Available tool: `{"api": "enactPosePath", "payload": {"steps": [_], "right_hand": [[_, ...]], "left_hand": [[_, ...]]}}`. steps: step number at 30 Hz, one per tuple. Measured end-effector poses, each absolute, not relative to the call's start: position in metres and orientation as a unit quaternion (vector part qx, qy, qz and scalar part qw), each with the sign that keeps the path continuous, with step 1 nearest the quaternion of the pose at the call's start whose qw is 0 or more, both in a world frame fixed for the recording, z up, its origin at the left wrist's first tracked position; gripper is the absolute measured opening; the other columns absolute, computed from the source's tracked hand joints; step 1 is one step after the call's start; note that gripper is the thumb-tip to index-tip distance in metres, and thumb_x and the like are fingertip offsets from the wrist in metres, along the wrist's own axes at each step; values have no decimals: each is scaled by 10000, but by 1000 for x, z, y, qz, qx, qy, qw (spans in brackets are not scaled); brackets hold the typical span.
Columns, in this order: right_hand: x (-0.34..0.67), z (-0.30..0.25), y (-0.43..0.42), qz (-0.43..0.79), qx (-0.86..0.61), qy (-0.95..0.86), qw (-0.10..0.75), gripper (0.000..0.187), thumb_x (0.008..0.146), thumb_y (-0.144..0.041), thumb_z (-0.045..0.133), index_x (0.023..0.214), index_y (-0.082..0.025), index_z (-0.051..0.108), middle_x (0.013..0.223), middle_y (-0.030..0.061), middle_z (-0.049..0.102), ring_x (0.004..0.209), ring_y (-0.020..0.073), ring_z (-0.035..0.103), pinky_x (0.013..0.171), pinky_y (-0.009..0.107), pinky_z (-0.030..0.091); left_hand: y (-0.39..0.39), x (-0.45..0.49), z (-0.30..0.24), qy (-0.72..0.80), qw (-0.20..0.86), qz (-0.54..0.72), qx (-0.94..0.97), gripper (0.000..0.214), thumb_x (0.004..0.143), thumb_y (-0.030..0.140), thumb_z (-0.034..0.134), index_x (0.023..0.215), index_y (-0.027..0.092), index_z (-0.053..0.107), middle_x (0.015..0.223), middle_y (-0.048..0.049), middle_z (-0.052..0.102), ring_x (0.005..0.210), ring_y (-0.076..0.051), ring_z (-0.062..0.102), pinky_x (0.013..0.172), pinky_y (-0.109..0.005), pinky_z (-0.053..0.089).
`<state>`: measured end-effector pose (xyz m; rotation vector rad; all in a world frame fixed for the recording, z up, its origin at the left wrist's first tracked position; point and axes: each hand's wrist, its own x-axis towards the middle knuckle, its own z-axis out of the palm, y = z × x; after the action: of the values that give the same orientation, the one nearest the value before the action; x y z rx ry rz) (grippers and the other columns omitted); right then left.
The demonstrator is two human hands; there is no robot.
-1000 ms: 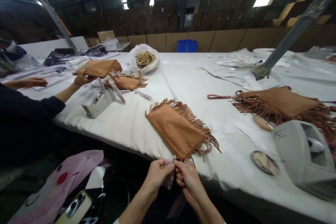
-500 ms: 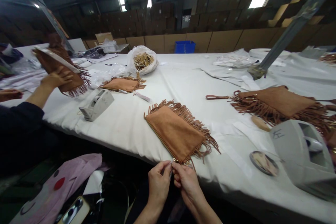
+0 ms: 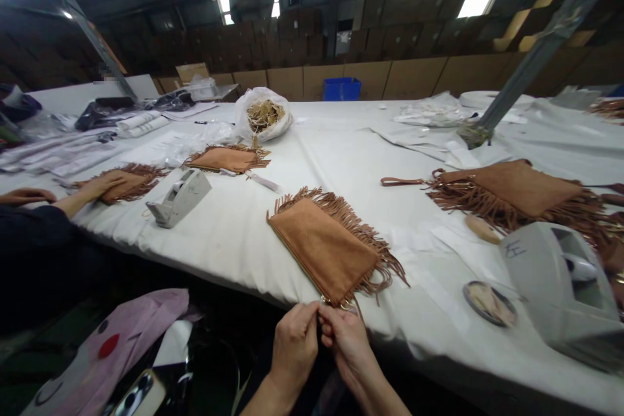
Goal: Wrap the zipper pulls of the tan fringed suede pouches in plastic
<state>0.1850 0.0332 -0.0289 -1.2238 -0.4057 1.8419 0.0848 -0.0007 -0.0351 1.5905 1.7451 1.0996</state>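
In the head view, at least four brown fringed pouches can be counted on the white cloth-covered table [image 3: 224, 234]: one near the centre, one at centre-left, one at far left, and one at right among overlapping fringe that makes an exact count there uncertain. The central pouch [image 3: 324, 250] is a flat, slanted rectangle of suede-like material, with thin strips fanning along its upper right edge, a zip along its lower left edge and gold-coloured metal at its lowest corner. That corner lies just above the person's two hands, which meet at the bottom centre of the frame. The left hand [image 3: 295, 341] and right hand [image 3: 347, 338] are drawn together, thumbs and forefingers pinching at the zip end of this pouch; the small piece between them is mostly hidden. Two grey tape dispensers stand on the table, one [image 3: 180, 198] at centre-left and a larger-looking one [image 3: 550, 279] at lower right. A co-worker's two hands show at left, one [image 3: 100, 185] resting on the far-left pouch [image 3: 129, 183]. One clear plastic bag [image 3: 287, 125] of tangled golden pieces and one blue bin [image 3: 342, 89] sit at upper centre, and one looped strap [image 3: 402, 181] extends from the right-hand pouch [image 3: 519, 185].
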Motion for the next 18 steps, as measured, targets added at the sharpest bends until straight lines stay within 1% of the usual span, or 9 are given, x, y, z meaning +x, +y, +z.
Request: {"api": "enactPosePath", "payload": {"steps": [2, 4, 7, 10, 13, 14, 16, 18], "right_hand": [[186, -28, 33, 747, -484, -149, 430, 359, 514, -355, 817, 583, -111, 563, 496, -28, 521, 409, 24, 401, 358, 132, 294], [188, -28, 33, 751, -485, -148, 424, 378, 519, -386, 823, 604, -104, 585, 504, -18, 540, 416, 33, 433, 372, 137, 332], [189, -28, 34, 749, -491, -169, 412, 421, 490, -415, 848, 568, -86, 596, 466, -19, 525, 387, 26, 421, 365, 140, 344], [188, -30, 34, 748, -495, -167, 409, 403, 483, -386, 859, 555, -78, 609, 465, -9, 534, 389, 30, 435, 368, 140, 365], [185, -30, 34, 746, -492, -158, 420, 363, 494, -346, 859, 565, -88, 613, 488, -7, 547, 410, 39, 455, 372, 142, 385], [185, -31, 34, 744, -494, -157, 422, 357, 498, -341, 857, 563, -92, 610, 488, -9, 546, 412, 41, 457, 373, 145, 391], [183, -31, 33, 739, -500, -156, 423, 349, 506, -338, 851, 556, -99, 602, 483, -10, 542, 410, 44, 457, 373, 150, 399], [183, -30, 33, 733, -507, -155, 426, 345, 511, -339, 844, 556, -99, 600, 489, -6, 547, 408, 44, 455, 369, 153, 395]], "left_hand": [[-2, 82, -39, 643, 237, 383, 619, 331, 871, 176, 444, 1057, 239, 710, 801, -104, 681, 747, -218, 629, 734, -293, 459], [-3, 80, -42, 645, 211, 366, 637, 343, 873, 167, 432, 1059, 240, 709, 755, -101, 658, 712, -215, 609, 697, -295, 446], [-2, 77, -41, 633, 209, 363, 652, 346, 884, 177, 411, 1030, 241, 718, 748, -104, 659, 720, -220, 600, 712, -309, 440], [1, 74, -36, 609, 268, 398, 632, 334, 893, 211, 423, 1049, 257, 715, 861, -112, 701, 822, -238, 623, 807, -333, 453], [-4, 69, -34, 588, 347, 450, 576, 278, 879, 286, 502, 1055, 272, 717, 1011, -100, 714, 945, -255, 627, 910, -343, 443], [-10, 65, -36, 586, 369, 457, 558, 277, 872, 312, 525, 1074, 272, 710, 1043, -95, 710, 964, -255, 627, 921, -336, 443], [-26, 54, -44, 596, 396, 438, 543, 310, 874, 352, 527, 1126, 265, 685, 1007, -90, 717, 886, -239, 645, 858, -314, 472], [-45, 37, -54, 617, 404, 391, 551, 318, 885, 373, 501, 1111, 255, 691, 903, -82, 724, 756, -213, 644, 749, -296, 488]]}}
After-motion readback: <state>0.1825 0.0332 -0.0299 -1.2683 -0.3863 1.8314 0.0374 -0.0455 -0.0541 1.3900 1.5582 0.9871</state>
